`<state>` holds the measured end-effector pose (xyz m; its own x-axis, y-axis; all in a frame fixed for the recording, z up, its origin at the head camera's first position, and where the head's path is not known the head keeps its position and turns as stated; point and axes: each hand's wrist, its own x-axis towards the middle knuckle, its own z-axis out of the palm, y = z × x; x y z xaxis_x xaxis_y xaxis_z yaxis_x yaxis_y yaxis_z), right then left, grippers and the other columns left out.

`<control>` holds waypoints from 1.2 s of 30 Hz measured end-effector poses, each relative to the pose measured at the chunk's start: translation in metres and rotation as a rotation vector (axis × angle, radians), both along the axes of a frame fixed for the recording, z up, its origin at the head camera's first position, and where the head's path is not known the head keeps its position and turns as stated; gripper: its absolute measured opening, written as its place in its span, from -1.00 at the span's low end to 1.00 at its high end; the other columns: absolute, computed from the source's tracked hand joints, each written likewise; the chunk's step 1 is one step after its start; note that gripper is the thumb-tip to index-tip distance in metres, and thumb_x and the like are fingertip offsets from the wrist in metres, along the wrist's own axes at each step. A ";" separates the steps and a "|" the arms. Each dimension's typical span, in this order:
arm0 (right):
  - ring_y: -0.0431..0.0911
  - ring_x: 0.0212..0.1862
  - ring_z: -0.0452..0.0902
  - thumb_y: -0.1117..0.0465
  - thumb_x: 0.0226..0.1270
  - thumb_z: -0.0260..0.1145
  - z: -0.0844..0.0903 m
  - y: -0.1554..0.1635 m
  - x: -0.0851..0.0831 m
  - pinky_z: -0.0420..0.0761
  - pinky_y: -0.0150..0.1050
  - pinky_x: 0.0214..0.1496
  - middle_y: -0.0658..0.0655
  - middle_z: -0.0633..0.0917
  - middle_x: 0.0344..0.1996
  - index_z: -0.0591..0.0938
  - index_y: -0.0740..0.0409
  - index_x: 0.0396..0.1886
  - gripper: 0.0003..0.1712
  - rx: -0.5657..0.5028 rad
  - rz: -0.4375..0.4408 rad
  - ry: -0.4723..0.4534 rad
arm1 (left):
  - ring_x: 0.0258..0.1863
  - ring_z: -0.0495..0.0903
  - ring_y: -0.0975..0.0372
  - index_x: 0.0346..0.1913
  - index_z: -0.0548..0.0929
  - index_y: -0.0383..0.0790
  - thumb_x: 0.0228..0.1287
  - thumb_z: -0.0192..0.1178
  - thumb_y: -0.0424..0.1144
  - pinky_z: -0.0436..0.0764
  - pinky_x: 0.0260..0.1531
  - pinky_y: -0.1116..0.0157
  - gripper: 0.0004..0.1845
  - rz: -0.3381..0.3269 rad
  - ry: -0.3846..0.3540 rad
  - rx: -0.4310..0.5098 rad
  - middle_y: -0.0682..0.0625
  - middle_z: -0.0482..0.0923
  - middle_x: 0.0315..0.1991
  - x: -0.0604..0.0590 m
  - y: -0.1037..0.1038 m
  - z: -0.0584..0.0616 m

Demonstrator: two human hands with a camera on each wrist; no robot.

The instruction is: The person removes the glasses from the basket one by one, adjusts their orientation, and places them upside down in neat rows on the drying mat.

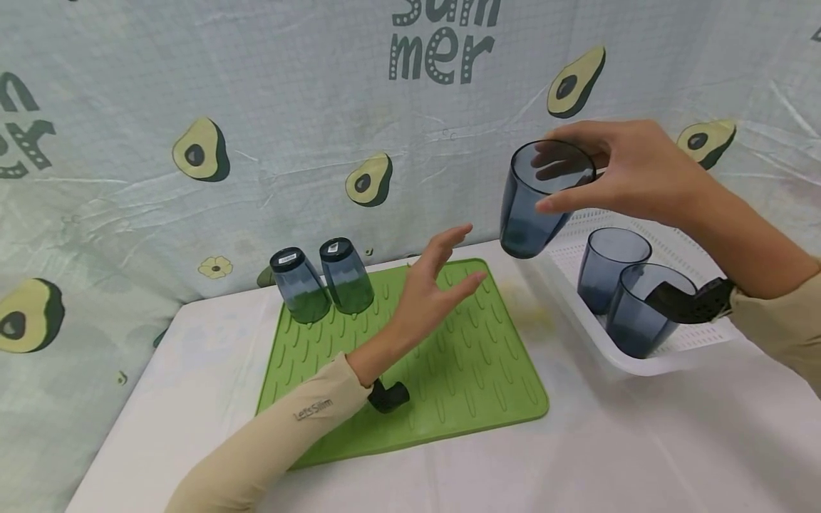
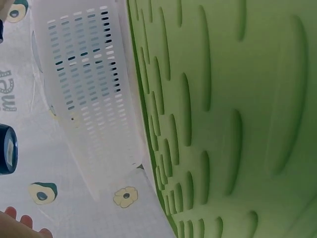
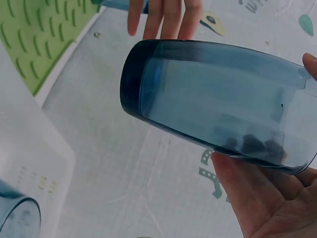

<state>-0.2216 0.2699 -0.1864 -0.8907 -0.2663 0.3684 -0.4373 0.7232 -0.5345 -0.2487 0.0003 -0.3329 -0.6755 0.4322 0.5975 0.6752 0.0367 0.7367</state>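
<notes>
My right hand [image 1: 631, 171] grips a blue-tinted drinking glass [image 1: 545, 203] near its rim, holding it up in the air, mouth upward and slightly tilted. In the right wrist view the glass [image 3: 218, 104] shows its thick dark base, with the thumb and fingers on opposite sides of the rim end. My left hand [image 1: 432, 288] reaches up over the green drying mat [image 1: 462, 385], fingers spread and nothing in them, a short way left of the glass. Two more glasses [image 1: 300, 285] [image 1: 347, 276] stand upside down at the mat's back left.
A white perforated basket [image 1: 616, 360] on the right holds two upright glasses [image 1: 612, 260] [image 1: 648, 310]. Behind the white-covered table [image 1: 474, 470] hangs a cloth [image 1: 276, 92] printed with avocados and lettering.
</notes>
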 end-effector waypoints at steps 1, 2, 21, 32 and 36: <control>-0.56 -0.07 0.59 0.02 0.02 0.69 0.000 -0.001 0.000 0.42 -0.57 -0.11 0.05 0.77 0.02 0.58 -0.09 0.34 -0.17 -0.005 0.008 0.004 | 0.49 0.27 0.16 0.50 0.33 -0.23 0.37 0.32 -0.38 0.21 0.51 0.22 -0.31 -0.005 -0.011 0.008 -0.07 0.32 0.48 0.000 0.001 0.000; -0.57 -0.07 0.59 0.02 0.02 0.69 0.000 -0.002 0.001 0.42 -0.58 -0.12 0.06 0.78 0.02 0.58 -0.07 0.34 -0.17 -0.003 0.012 0.011 | 0.49 0.27 0.16 0.50 0.33 -0.24 0.37 0.32 -0.38 0.21 0.51 0.22 -0.32 -0.007 -0.022 0.016 -0.06 0.32 0.48 0.000 0.002 0.000; -0.45 -0.01 0.64 0.09 0.03 0.69 -0.001 -0.011 0.002 0.46 -0.58 -0.04 0.05 0.75 0.09 0.57 -0.06 0.35 -0.17 -0.103 0.057 0.001 | 0.43 0.38 0.17 0.47 0.41 -0.26 0.35 0.25 -0.53 0.38 0.42 0.15 -0.37 -0.131 -0.214 0.278 -0.11 0.36 0.45 -0.005 0.027 -0.006; -0.37 0.06 0.62 0.19 0.08 0.66 -0.006 -0.011 0.000 0.49 -0.58 0.00 0.02 0.72 0.13 0.56 0.04 0.36 -0.19 -0.200 0.088 -0.009 | 0.25 0.54 0.10 0.35 0.27 0.02 0.29 0.15 -0.68 0.57 0.23 0.17 -0.28 -0.347 -0.400 0.507 -0.05 0.48 0.20 -0.005 0.043 -0.008; -0.33 0.11 0.59 0.20 0.15 0.61 -0.008 -0.008 -0.001 0.49 -0.59 0.03 0.01 0.68 0.17 0.55 0.02 0.37 -0.24 -0.210 0.114 -0.030 | 0.16 0.59 0.15 0.26 0.34 0.08 0.25 0.08 -0.75 0.64 0.08 0.27 -0.28 -0.372 -0.402 0.587 0.01 0.49 0.10 -0.007 0.043 -0.007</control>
